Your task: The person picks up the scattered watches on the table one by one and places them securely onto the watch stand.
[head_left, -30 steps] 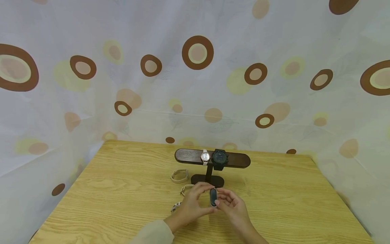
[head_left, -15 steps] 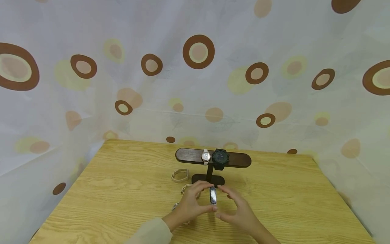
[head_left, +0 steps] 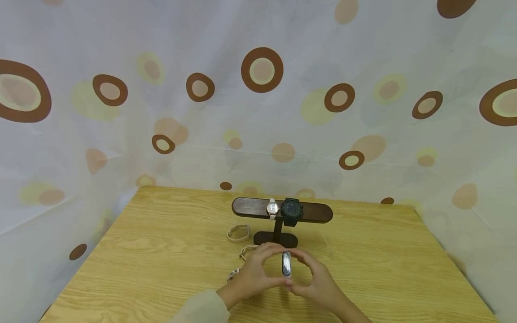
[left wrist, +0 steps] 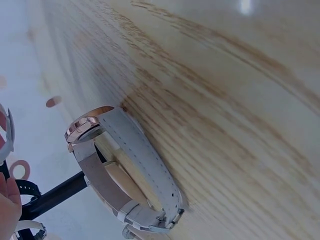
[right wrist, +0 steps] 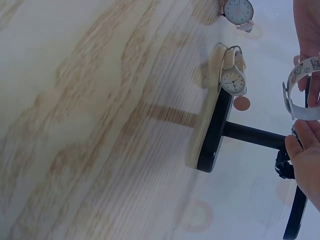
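A fitness band with a dark oblong screen is held above the table between both hands. Its pale strap shows a pattern in the right wrist view and curves into a loop. My left hand grips the band from the left, thumb at the near end and fingers at the far end. From the right, my right hand pinches it likewise, fingertips close to the left hand's. Just beyond is a dark wooden watch stand, bearing a small white-strapped watch and a chunky black watch.
Left of the stand lies a beige-strapped watch. Nearer, another pale-strapped watch and a third watch are partly hidden by the left hand. A grey-strapped rose-gold watch looms in the left wrist view. Patterned cloth surrounds the wooden table.
My right thumb has left the band's face; the right hand opened away to the right, then closed in on the band's ends. The screen tilted and now reflects light. The left hand kept its hold.
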`<state>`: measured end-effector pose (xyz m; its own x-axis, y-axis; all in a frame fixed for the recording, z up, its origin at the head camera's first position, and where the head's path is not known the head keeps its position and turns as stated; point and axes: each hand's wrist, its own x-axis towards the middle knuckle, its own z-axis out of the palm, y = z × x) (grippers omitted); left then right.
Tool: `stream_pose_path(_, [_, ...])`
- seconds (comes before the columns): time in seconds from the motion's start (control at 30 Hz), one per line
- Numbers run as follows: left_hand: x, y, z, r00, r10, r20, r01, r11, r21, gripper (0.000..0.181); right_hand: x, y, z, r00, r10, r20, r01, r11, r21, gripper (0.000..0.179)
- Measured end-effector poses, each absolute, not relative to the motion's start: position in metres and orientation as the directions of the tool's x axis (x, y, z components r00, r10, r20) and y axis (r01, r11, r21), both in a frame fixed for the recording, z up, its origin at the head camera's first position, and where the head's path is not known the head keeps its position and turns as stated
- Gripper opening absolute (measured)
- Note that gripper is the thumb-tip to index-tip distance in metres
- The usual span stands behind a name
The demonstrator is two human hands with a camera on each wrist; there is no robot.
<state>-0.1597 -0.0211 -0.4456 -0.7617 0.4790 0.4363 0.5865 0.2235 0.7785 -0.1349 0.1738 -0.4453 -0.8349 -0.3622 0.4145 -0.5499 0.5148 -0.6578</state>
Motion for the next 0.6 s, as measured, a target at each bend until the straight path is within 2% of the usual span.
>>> stream_pose_path(0.3, [-0.1612,-0.0211,-0.4437,-0.739,0.497,0.454,0.618,0.231,0.752,0.061,-0.1366,0.1751,-0.4460,-0.816,-0.358,0.453,-0.578,0.498,-0.647,0.062])
stream_pose_path(0.6, [-0.1657,-0.0290,-0.4382,-0.748,0.454,0.484,0.632,0.262,0.730,0.059,-0.1376,0.1760,-0.4438,-0.810,-0.302,0.502,-0.575,0.578,-0.579,0.070])
